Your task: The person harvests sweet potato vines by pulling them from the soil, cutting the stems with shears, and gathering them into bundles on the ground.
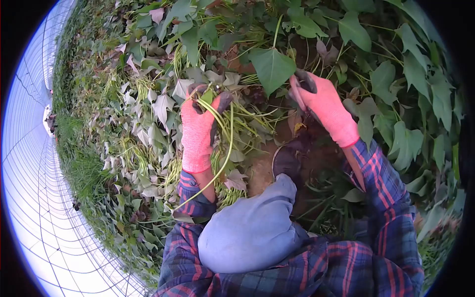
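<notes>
"State of the left grip?"

"The left hand (197, 131), gloved, was closed around green stems (230, 129); one long stem curved down across the plaid sleeve (188, 190)."

"And the right?"

"The right hand (319, 101), also gloved, was just beside a broad leaf (273, 68), fingers bent. Whether it gripped anything, I could not tell."

"Location of the stems?"

"In the left hand, above leafy growth (148, 133), to the left of the dark shoe (287, 162)."
</notes>
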Available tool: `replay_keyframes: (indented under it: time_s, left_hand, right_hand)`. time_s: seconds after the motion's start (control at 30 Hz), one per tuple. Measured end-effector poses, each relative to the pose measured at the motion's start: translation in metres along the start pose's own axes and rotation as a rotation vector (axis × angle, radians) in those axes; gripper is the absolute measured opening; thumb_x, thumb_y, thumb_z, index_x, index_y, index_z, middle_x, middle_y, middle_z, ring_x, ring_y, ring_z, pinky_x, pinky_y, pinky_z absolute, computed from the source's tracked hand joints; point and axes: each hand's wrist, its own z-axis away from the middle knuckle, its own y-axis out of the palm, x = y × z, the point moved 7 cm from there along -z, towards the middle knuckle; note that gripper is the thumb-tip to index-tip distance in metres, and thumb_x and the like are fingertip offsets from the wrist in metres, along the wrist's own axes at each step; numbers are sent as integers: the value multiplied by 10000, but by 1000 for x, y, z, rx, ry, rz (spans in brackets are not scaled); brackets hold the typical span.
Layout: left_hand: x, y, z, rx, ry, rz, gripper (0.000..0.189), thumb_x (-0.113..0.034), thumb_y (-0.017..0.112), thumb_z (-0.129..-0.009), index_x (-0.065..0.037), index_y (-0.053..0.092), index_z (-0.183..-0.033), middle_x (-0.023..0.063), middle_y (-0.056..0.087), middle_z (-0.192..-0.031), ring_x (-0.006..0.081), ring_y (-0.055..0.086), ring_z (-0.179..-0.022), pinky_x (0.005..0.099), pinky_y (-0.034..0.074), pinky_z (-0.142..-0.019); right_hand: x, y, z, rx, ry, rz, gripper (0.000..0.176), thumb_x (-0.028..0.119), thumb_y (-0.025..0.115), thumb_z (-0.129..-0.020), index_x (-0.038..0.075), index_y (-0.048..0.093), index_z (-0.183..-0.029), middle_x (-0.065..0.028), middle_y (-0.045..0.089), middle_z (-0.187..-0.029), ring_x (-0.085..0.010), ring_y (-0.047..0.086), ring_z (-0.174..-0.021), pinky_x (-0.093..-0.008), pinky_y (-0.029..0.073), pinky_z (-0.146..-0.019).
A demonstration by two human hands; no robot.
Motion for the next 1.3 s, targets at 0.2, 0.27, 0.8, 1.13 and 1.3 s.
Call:
replay_keyframes:
  time_s: [0.2,0.27,0.8,1.13,1.3]
  left_hand:
    - [-39,1,4,168,572,-356,325,-96,717,-744,-15,536,-1002,170,558,-1213,304,556,-1097,364,396,-954]
    - [-32,4,4,279,352,-107,308,-102,708,-754,-8,539,-994,177,567,-1204,319,549,-1114,372,396,-958]
    - [-18,157,-162,448,476,-882,414,-271,650,-790,22,586,-1075,188,642,-990,313,608,-920,375,460,-813]
    - [1,134,-140,265,556,-909,421,-323,657,-772,-10,590,-1045,216,613,-998,383,569,-959,439,456,-820]
    - [-12,146,-126,330,795,-1102,414,-299,672,-766,-7,586,-1046,200,620,-977,358,586,-936,407,465,-795]
  right_hand:
    - [-44,-48,-112,-140,138,-238,224,245,589,-830,86,642,-980,-37,629,-759,-108,529,-553,-232,394,-497]
    - [-27,-41,-126,-100,-94,184,210,253,582,-802,85,640,-915,-73,634,-766,-140,554,-579,-262,413,-517]
    - [-11,-5,-105,10,-323,339,249,270,505,-834,44,552,-929,-163,586,-769,-345,549,-711,-391,448,-701]
    - [-75,-62,-103,99,135,104,236,250,573,-826,34,635,-898,-83,651,-778,-154,586,-616,-288,445,-559]
    - [-53,-75,-129,-79,-88,477,293,278,556,-790,8,612,-889,-201,626,-807,-361,596,-795,-382,465,-714]
